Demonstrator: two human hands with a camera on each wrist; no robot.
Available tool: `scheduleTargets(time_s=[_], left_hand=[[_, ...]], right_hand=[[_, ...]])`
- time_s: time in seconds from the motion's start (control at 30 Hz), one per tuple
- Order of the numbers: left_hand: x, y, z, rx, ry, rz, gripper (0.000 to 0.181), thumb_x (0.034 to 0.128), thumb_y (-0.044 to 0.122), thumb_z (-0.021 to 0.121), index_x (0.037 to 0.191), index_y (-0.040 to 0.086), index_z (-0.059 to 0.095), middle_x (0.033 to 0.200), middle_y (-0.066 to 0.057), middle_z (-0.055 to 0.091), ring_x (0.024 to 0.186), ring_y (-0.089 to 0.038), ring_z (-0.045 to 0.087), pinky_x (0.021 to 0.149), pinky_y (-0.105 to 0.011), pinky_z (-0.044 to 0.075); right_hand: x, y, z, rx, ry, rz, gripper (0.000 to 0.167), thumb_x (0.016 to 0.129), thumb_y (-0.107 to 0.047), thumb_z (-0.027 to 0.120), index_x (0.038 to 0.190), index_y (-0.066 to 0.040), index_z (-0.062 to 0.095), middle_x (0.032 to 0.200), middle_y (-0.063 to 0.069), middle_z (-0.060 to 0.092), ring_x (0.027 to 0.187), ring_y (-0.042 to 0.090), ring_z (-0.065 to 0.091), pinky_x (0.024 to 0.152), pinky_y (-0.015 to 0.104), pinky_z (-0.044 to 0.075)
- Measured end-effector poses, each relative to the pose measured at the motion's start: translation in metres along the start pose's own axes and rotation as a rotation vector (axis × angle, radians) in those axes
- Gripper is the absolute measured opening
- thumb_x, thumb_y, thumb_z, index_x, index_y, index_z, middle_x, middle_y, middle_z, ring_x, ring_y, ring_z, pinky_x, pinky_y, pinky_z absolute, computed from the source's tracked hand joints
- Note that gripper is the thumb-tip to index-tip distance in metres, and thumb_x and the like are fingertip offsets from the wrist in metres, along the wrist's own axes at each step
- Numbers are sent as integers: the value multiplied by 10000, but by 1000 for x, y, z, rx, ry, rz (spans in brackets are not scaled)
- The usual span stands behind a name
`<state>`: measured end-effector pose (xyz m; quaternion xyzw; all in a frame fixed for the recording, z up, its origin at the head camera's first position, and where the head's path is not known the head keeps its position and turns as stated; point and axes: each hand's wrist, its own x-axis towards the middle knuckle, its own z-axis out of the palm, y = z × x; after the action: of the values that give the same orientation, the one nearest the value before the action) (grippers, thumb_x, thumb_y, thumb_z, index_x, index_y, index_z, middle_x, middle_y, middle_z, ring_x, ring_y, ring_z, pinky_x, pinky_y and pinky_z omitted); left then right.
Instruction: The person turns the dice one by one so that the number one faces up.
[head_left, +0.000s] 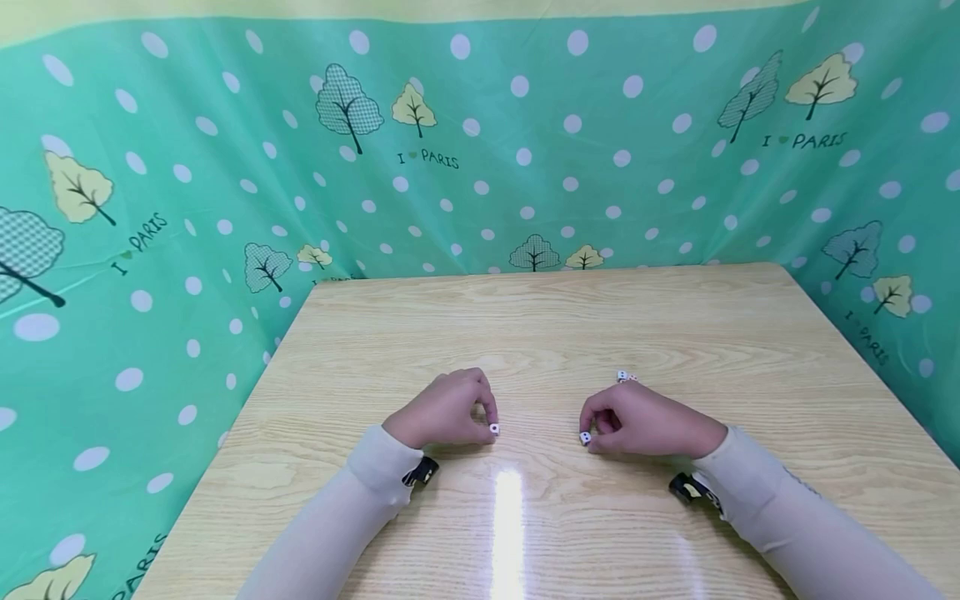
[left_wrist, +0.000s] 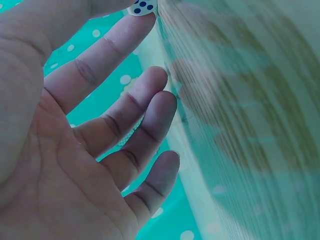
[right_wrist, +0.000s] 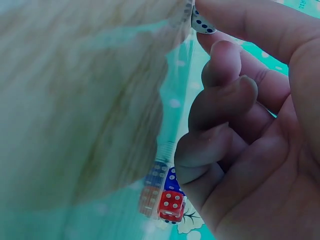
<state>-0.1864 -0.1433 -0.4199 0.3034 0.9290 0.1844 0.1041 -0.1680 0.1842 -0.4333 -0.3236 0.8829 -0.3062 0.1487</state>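
Observation:
My left hand (head_left: 448, 408) pinches a white die (head_left: 494, 429) with dark pips between thumb and index finger, low over the table. In the left wrist view the same die (left_wrist: 143, 7) is cut by the top edge, and the other fingers are spread. Across from it, my right hand (head_left: 648, 422) holds a second white die (head_left: 585, 437) between thumb and index fingertip. The right wrist view shows that die (right_wrist: 203, 22) at the top, the remaining fingers curled toward the palm. Behind this hand, a red die (right_wrist: 171, 206) and a blue die (right_wrist: 173, 181) sit together, partly hidden.
Another white die (head_left: 622, 376) stands just beyond the right hand, beside the red one. The light wooden table (head_left: 525, 333) has a bright reflection near the front. Green dotted cloth (head_left: 480, 167) hangs around its back and sides.

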Motion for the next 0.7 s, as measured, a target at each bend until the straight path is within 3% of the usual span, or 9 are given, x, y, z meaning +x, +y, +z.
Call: scheduleTargets(time_s=[0.1, 0.13, 0.17, 0.27, 0.33, 0.5, 0.7], left_hand=[[0, 0, 0, 11, 9, 9, 175, 770, 312, 892, 761, 344, 720, 1046, 124, 592, 988, -127, 548, 1013, -505, 411], [0, -1, 0, 11, 11, 10, 173, 769, 306, 890, 761, 343, 721, 1056, 119, 594, 998, -132, 549, 1007, -496, 420], [0, -1, 0, 11, 12, 9, 171, 768, 300, 888, 760, 344, 723, 1070, 115, 597, 1011, -136, 549, 1000, -481, 427], [0, 0, 0, 10, 13, 7, 173, 771, 285, 878, 752, 354, 720, 1111, 100, 601, 1047, -157, 552, 970, -432, 441], [0, 0, 0, 10, 12, 6, 177, 773, 280, 873, 747, 362, 718, 1135, 97, 601, 1070, -168, 550, 965, -421, 442], [1, -1, 1, 16, 9, 9, 164, 776, 280, 866, 753, 360, 725, 1160, 101, 597, 1089, -176, 540, 971, -423, 435], [1, -1, 1, 11, 9, 8, 149, 774, 274, 865, 764, 345, 734, 1160, 103, 592, 1082, -171, 538, 951, -393, 442]], right_hand=[[0, -1, 0, 6, 1, -8, 170, 864, -171, 822, 902, -309, 730, 633, -136, 550, 578, 14, 506, 1220, 668, 124], [0, -1, 0, 6, 0, -10, 176, 861, -166, 824, 912, -305, 730, 644, -135, 559, 586, 13, 512, 1211, 618, 226], [-1, -2, 1, 3, -1, -11, 178, 859, -168, 827, 925, -302, 731, 657, -136, 569, 596, 11, 519, 1171, 550, 332], [-1, -4, 2, -24, 6, -30, 190, 855, -159, 829, 960, -282, 730, 704, -134, 588, 634, 13, 530, 920, 356, 487], [-1, -6, 3, -56, 18, -47, 187, 861, -149, 817, 970, -271, 728, 732, -129, 587, 661, 24, 529, 742, 274, 501], [-1, -10, 6, -130, 50, -95, 184, 858, -105, 778, 960, -254, 742, 793, -115, 604, 709, 78, 557, 688, 221, 489], [-1, -13, 7, -191, 70, -93, 175, 857, -118, 768, 957, -262, 754, 817, -128, 600, 686, 73, 552, 674, 211, 487]])
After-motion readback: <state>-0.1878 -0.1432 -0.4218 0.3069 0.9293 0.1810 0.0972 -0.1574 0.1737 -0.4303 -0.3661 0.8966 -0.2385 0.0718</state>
